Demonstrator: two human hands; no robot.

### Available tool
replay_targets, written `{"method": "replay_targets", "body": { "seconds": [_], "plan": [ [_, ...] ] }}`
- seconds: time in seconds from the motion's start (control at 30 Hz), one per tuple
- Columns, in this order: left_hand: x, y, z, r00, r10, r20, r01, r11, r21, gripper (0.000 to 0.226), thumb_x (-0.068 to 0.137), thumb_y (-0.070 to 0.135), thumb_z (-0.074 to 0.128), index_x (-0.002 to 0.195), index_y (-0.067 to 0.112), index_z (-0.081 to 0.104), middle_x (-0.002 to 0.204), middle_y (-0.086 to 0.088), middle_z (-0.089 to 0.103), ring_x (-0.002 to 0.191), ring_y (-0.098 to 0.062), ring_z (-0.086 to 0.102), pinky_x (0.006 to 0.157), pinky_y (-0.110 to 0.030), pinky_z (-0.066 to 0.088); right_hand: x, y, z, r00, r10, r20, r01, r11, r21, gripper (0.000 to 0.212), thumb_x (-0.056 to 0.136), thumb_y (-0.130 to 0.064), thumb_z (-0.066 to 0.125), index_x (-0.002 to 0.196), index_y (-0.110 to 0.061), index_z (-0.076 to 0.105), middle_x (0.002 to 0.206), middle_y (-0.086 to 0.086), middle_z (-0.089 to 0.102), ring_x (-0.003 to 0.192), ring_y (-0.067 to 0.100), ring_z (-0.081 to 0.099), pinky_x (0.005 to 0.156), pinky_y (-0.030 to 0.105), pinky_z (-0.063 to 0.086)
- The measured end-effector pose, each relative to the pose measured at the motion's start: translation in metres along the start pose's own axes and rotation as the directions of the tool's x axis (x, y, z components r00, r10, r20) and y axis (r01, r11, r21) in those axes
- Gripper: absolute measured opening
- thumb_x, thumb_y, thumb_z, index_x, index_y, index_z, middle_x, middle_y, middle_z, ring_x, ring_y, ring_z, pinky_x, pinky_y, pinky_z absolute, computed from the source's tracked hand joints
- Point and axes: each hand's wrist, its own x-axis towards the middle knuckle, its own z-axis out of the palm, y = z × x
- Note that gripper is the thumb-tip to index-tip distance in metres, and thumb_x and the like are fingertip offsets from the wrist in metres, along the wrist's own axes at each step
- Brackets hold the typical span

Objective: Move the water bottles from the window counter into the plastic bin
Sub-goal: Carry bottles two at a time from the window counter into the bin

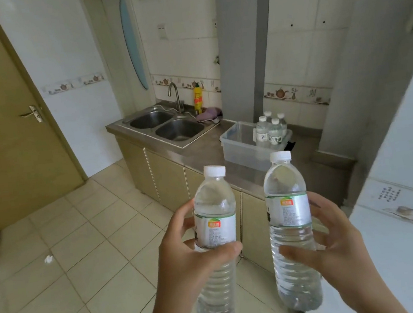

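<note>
I hold two clear water bottles with white caps upright in front of me. My left hand (187, 261) grips the left bottle (215, 223) around its label. My right hand (335, 247) grips the right bottle (288, 214) below its label. Further ahead, a clear plastic bin (241, 149) stands on the steel counter (200, 154) to the right of the sink. Several more water bottles (271, 129) stand upright in the bin's right end; its left part holds nothing.
A double steel sink (167, 124) with a tap, a yellow detergent bottle (198, 99) and a purple cloth (209, 114) sit behind the bin. A closed door (0, 131) stands on the left. A white tiled wall edge (402, 196) juts in on the right. Tiled floor lies below.
</note>
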Motion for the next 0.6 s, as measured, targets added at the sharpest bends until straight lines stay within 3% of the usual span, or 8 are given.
{"method": "replay_targets", "body": {
  "seconds": [0.13,0.3,0.4,0.6],
  "plan": [
    [0.078,-0.004,0.033,0.999,0.013,0.043,-0.013,1.000,0.006,0.081,0.039,0.024,0.091,0.109,0.051,0.060,0.095,0.018,0.072,0.082,-0.004,0.071,0.066,-0.017,0.054,0.083,0.023,0.004,0.999,-0.038,0.010,0.038,0.998,-0.040,0.087,0.047,0.007,0.088,0.114,-0.038,0.054,0.105,-0.025,0.063,0.098,-0.003,0.061,0.069,0.007,0.048],
    [0.176,-0.012,0.076,0.997,0.023,0.075,-0.022,1.000,-0.011,0.086,0.041,0.024,0.094,0.114,0.051,0.058,0.102,0.015,0.071,0.089,-0.003,0.070,0.071,-0.018,0.052,0.182,0.048,0.005,0.999,-0.032,-0.007,0.031,0.998,-0.046,0.090,0.046,0.006,0.090,0.117,-0.035,0.055,0.111,-0.013,0.065,0.101,0.018,0.065,0.078,0.033,0.055],
    [0.228,-0.016,0.099,0.996,0.011,0.087,-0.007,0.999,-0.050,0.084,0.040,0.021,0.094,0.107,0.058,0.059,0.101,0.019,0.071,0.086,-0.004,0.072,0.069,-0.020,0.054,0.230,0.061,0.003,0.999,-0.004,-0.043,0.002,0.999,-0.043,0.092,0.046,0.007,0.089,0.120,-0.035,0.054,0.115,-0.008,0.064,0.103,0.020,0.065,0.090,0.046,0.052],
    [0.337,-0.026,0.146,0.972,0.039,0.232,-0.016,0.995,-0.099,0.086,0.045,0.008,0.095,0.116,0.042,0.061,0.109,0.014,0.071,0.093,-0.010,0.072,0.075,-0.024,0.057,0.319,0.088,0.009,0.991,0.034,-0.131,-0.042,0.997,-0.063,0.093,0.047,0.005,0.089,0.123,-0.034,0.052,0.115,-0.010,0.065,0.099,0.006,0.066,0.085,0.034,0.054]
  ]
}}
